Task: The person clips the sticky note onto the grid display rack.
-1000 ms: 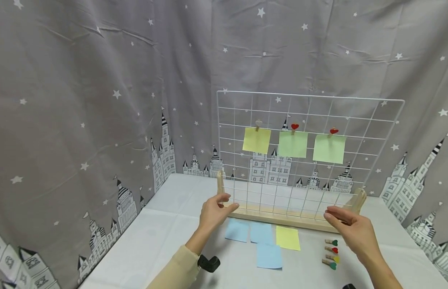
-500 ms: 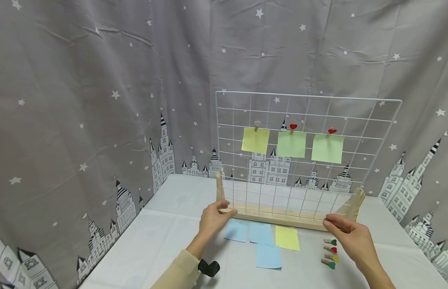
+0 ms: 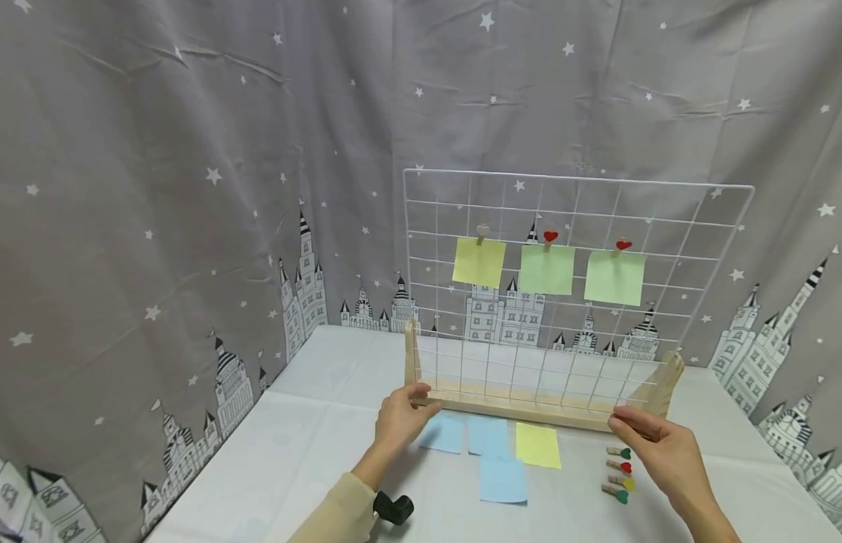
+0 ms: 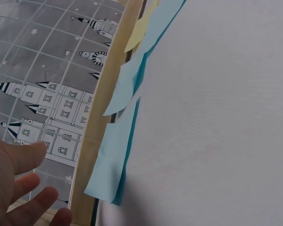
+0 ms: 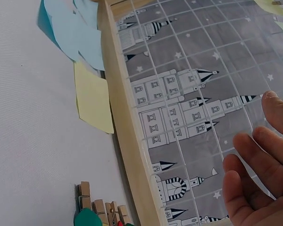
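A white wire grid (image 3: 529, 324) stands upright in a wooden base (image 3: 529, 411). My left hand (image 3: 400, 422) hovers by the base's left end, thumb and fingers apart with nothing between them; the left wrist view shows its fingers loosely bent. Near the right end is my right hand (image 3: 665, 452), its fingers softly curled and holding nothing. Whether either hand touches the wood or wire, I cannot tell. On the grid hang a yellow note (image 3: 479, 262) and two green notes, the middle one (image 3: 546, 270) and the right one (image 3: 614, 279), each under a heart-topped clothespin.
Three blue sticky notes, one nearest me (image 3: 503, 480), and a yellow sticky note (image 3: 538, 445) lie before the base on white cloth (image 3: 258, 467). Several small heart clothespins (image 3: 619, 481) lie beside my right hand. A grey castle-print curtain (image 3: 190, 151) hangs behind.
Both hands have lowered slightly, the left moving down from the grid's lower corner toward the wooden base. The notes and clothespins have stayed in place.
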### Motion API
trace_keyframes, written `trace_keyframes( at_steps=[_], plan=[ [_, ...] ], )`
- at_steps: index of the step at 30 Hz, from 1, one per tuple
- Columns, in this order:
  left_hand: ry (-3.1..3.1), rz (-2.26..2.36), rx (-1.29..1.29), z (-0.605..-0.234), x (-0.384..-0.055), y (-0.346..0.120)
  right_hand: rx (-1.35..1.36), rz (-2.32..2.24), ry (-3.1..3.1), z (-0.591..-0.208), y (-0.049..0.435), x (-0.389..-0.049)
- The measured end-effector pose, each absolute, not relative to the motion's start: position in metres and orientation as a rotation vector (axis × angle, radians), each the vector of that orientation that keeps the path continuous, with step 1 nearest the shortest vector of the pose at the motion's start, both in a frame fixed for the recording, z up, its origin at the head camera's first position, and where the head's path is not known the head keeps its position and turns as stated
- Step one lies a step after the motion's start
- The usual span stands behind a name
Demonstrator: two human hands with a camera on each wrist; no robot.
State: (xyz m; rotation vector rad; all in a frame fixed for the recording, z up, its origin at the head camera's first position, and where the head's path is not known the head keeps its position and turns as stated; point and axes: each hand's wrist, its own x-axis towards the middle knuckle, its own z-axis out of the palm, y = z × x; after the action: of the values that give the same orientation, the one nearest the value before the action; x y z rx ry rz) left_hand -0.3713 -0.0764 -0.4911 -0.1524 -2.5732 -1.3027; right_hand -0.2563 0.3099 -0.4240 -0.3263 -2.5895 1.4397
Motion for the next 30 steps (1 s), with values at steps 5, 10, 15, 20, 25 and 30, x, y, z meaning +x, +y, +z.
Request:
trace_keyframes(
  at_steps=[5,10,15,20,25,30],
  plan=[
    [-2.59,-1.256,-0.125,-0.495,-0.373,-0.074,-0.329,1.426,-2.585,-0.424,0.31,-0.256],
    [-2.596,-1.223,-0.106,-0.501,-0.373,-0.073,-0.332,1.447,-2.572,-0.426,0.309,-0.255],
    [-2.606,-1.218,-0.117,-0.506,-0.373,-0.073,-0.339,1.469,-2.567,-0.426,0.311,-0.255],
    [-2.639,-1.197,-0.101,-0.507,-0.372,-0.07,-0.325,1.468,-2.568,-0.427,0.313,-0.254],
    [-2.657,-1.136,-0.061,-0.508,-0.371,-0.066,-0.327,1.443,-2.569,-0.431,0.314,-0.252],
    [-2.663,-1.105,-0.027,-0.509,-0.37,-0.064,-0.334,1.453,-2.561,-0.435,0.315,-0.25]
  ],
)
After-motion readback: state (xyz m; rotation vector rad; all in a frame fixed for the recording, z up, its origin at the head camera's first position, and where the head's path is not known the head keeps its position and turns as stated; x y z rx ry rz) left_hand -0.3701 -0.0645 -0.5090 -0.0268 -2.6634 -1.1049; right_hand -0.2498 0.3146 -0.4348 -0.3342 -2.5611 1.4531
